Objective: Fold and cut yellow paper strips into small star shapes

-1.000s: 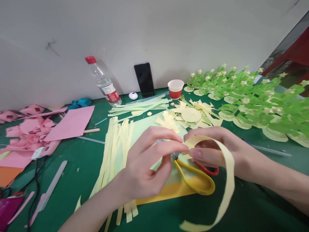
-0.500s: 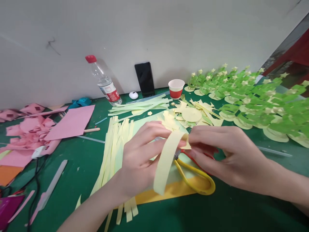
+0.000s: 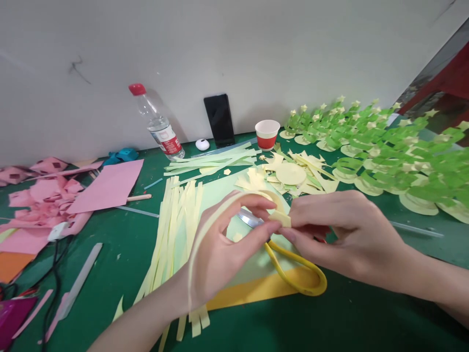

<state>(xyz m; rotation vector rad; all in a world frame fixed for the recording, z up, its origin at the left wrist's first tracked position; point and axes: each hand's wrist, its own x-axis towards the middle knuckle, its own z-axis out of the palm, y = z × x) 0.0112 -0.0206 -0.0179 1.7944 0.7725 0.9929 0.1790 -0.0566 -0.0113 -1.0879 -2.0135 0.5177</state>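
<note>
Both my hands meet over the middle of the green table, pinching one pale yellow paper strip [image 3: 205, 230]. My left hand [image 3: 223, 249] holds it between thumb and fingertips, and the strip loops back over that hand and hangs down past the wrist. My right hand [image 3: 340, 234] pinches the strip's small folded end [image 3: 280, 218]. Scissors with a yellow handle [image 3: 296, 274] lie on the table right under my hands. A fan of several cut yellow strips [image 3: 176, 220] lies just left of them.
Yellow scraps and a paper disc [image 3: 289, 173] lie behind my hands. Rows of green paper trees [image 3: 384, 151] fill the right. A red paper cup [image 3: 266, 134], a black phone [image 3: 219, 120] and a water bottle [image 3: 157, 124] stand by the wall. Pink paper [image 3: 106, 188] covers the left.
The strip's long free end, first hanging at the right, has swung across the front and now drapes over my left hand and wrist. Both hands kept pinching near the folded end.
</note>
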